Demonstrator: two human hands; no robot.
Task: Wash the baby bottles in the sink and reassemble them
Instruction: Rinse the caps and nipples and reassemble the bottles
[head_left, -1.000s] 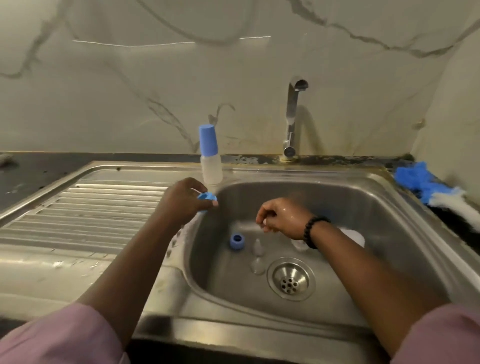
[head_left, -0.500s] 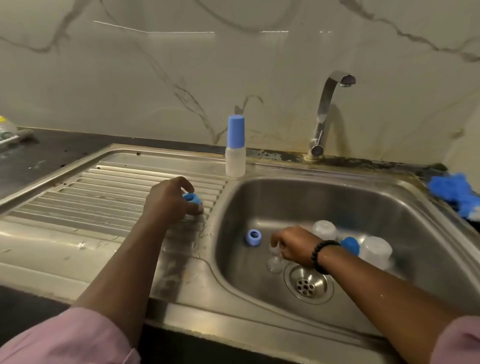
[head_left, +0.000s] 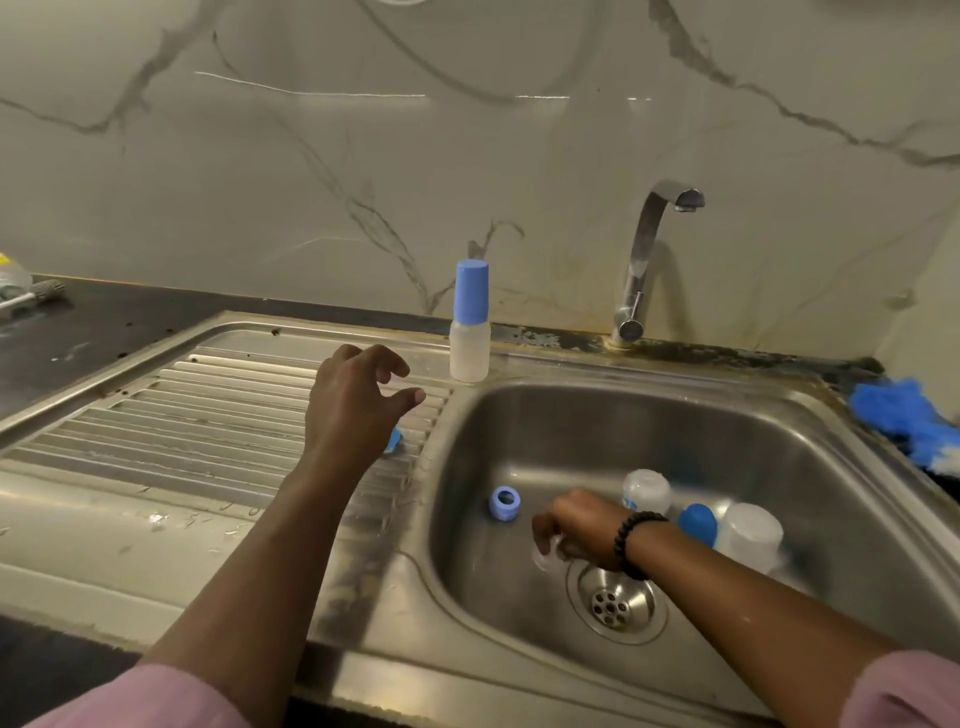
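Fingers of my left hand (head_left: 358, 402) hang loose above the blue collar (head_left: 394, 440) beside the sink (head_left: 831, 467); my right hand (head_left: 576, 527) pinches a clear teat (head_left: 546, 557) by its drain (head_left: 615, 605).

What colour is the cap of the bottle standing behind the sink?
Light blue; the cap shows best in the head view.

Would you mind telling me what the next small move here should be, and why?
Probably the right hand should lift the clear teat it pinches near the drain and carry it toward the blue ring lying loose in the basin. The left hand is open above the drainboard, with a blue piece lying beside it, so it looks free to take the ring.
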